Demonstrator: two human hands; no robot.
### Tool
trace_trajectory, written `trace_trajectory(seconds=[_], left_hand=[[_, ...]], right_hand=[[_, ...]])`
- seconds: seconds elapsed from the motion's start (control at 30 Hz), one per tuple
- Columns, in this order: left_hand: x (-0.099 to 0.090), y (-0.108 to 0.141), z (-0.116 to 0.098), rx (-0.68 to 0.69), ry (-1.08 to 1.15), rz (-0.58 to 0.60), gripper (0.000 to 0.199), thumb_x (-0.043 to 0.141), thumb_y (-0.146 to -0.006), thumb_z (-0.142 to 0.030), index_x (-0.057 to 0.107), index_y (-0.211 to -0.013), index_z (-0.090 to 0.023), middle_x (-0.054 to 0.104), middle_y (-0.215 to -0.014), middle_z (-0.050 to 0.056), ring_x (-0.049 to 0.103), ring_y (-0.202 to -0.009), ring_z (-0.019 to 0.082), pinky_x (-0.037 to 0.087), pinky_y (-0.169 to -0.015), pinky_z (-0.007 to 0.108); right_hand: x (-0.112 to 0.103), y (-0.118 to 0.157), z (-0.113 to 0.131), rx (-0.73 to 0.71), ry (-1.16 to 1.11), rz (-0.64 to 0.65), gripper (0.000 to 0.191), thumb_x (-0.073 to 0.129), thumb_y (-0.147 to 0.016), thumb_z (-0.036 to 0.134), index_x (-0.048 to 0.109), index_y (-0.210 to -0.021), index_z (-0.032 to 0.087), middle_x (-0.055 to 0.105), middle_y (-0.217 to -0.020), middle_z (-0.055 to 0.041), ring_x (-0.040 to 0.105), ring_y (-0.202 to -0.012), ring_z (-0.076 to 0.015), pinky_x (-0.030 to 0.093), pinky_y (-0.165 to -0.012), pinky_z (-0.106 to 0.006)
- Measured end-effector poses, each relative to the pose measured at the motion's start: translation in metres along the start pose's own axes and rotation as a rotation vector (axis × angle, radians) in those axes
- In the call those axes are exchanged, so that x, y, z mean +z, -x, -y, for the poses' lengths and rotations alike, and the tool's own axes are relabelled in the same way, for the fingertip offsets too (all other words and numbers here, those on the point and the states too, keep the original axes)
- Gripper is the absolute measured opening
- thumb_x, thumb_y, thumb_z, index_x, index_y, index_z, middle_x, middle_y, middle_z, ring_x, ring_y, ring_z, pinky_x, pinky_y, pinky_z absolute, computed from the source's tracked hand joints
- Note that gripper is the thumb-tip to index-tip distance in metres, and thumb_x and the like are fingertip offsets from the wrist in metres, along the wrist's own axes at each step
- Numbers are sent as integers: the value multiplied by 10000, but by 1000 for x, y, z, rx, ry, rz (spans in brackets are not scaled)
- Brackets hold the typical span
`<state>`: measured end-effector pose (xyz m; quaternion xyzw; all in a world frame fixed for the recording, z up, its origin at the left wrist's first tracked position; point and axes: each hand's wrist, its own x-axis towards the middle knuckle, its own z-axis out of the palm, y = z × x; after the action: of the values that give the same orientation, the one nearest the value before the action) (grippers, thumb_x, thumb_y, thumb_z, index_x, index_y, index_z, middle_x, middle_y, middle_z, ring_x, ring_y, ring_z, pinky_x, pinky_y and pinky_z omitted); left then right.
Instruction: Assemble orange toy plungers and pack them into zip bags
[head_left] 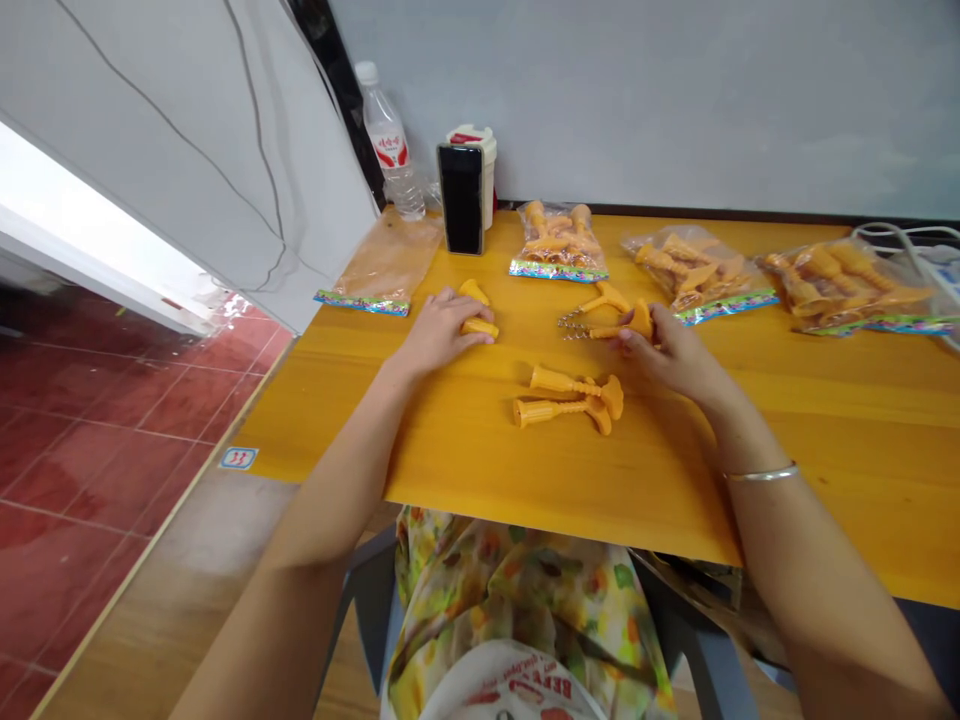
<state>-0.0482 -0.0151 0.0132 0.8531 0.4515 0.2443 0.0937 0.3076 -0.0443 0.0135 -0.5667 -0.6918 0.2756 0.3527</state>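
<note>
My left hand (442,335) is closed around a yellow plastic sleeve (480,328), and another yellow piece (474,291) lies just beyond its fingers. On the right, my right hand (669,352) grips the yellow handle (640,320) of a corkscrew whose metal spiral points left. Behind it lies a second corkscrew (606,298), its spiral also bare. Nearer to me, two yellow corkscrews with their sleeves (555,380) (551,411) lie side by side, handles to the right.
Three clear bags of yellow pieces (559,240) (701,268) (844,280) line the back of the table (465,450). An empty bag (386,262) lies back left, near a bottle (391,150) and an upright phone (461,200) before a white cup (489,165). Cables (892,232) lie back right.
</note>
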Motion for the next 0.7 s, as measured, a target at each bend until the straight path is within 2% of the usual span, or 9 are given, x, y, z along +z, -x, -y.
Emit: trace_trajectory(seconds=[0.1, 0.17, 0.27, 0.37, 0.43, 0.53, 0.6, 0.7], left_hand=[[1, 3, 7, -9, -103, 44, 216, 687, -866, -381, 709, -1022, -234, 755, -1065, 70, 576, -1008, 268, 411, -918, 425], [1, 4, 13, -25, -149, 45, 194, 680, -861, -356, 717, -1014, -243, 757, -1051, 74, 574, -1019, 281, 411, -907, 435], [1, 5, 19, -24, -197, 39, 181, 674, -851, -333, 723, -1009, -260, 757, -1057, 71, 575, -1032, 293, 410, -912, 452], [0, 5, 18, -10, -206, 41, 190, 674, -851, -325, 725, -1026, -269, 748, -1091, 68, 579, -1044, 296, 406, -934, 466], [-2, 5, 13, -10, -187, 27, 233, 673, -864, -351, 718, -1074, -260, 730, -1143, 79, 575, -1067, 298, 408, -951, 467], [0, 3, -3, 19, -103, -11, 322, 634, -914, -453, 697, -1138, -230, 704, -1180, 92, 567, -1102, 288, 415, -980, 445], [6, 1, -19, 88, -13, -8, 387, 593, -940, -522, 689, -1152, -213, 700, -1156, 95, 574, -1095, 271, 420, -991, 421], [20, 0, -43, 220, 122, 70, 454, 572, -946, -572, 674, -1186, -201, 694, -1144, 97, 593, -1086, 251, 427, -1001, 396]], right_hand=[[8, -3, -11, 62, -42, 41, 410, 566, -884, 657, 523, -860, 250, 711, -776, -66, 647, -666, -227, 503, -622, -373], [11, -4, -16, 131, -8, -6, 419, 585, -862, 666, 512, -842, 254, 670, -680, -39, 629, -606, -219, 490, -599, -367], [13, -3, -17, 206, 14, -32, 401, 623, -849, 628, 532, -970, 257, 619, -592, 11, 621, -547, -219, 482, -571, -357], [14, 0, -16, 185, 74, -65, 438, 626, -856, 596, 526, -1115, 258, 599, -563, 34, 620, -538, -226, 476, -563, -352], [14, 0, -15, 133, 167, -117, 443, 632, -855, 566, 531, -1146, 248, 632, -608, 14, 622, -576, -233, 485, -599, -365], [14, 1, -14, 94, 257, -165, 429, 635, -862, 510, 534, -1180, 240, 713, -791, -47, 647, -670, -247, 511, -699, -409], [14, 1, -13, 97, 265, -165, 410, 625, -876, 472, 531, -1204, 244, 728, -887, -71, 665, -719, -256, 518, -743, -433], [13, 2, -10, 79, 281, -166, 382, 605, -898, 430, 530, -1229, 253, 730, -949, -80, 676, -767, -260, 520, -764, -438]])
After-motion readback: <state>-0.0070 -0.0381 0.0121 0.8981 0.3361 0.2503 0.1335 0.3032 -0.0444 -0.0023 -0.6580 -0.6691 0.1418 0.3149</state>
